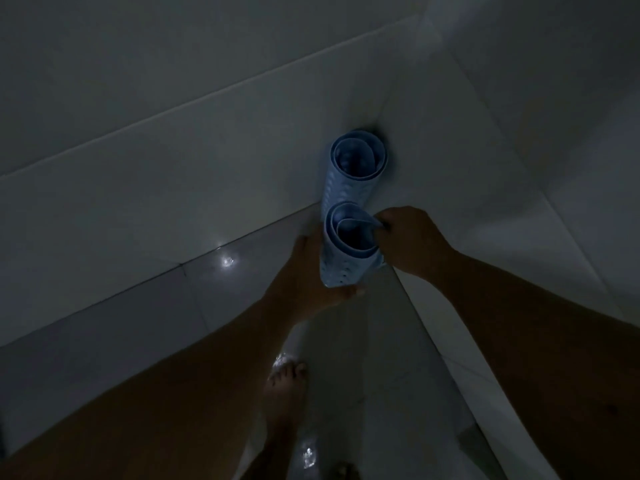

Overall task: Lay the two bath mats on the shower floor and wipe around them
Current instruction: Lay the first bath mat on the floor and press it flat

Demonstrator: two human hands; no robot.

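Near rolled mat [348, 251] gripped: left hand [304, 271] beneath, right hand [405, 237] pinching rim.

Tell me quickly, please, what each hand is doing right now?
Left hand: closed around the side of the near rolled mat.
Right hand: pinching the same mat's top edge.

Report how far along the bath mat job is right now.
Done: nothing yet. Both light blue rolled rubber bath mats are still rolled. The farther mat stands in the tiled corner.
In hand: the nearer mat is gripped by both hands, the left hand low on its side, the right hand pinching its top edge.
Left: unroll and lay both on the wet glossy tile floor, then wipe around them. No cloth is visible.
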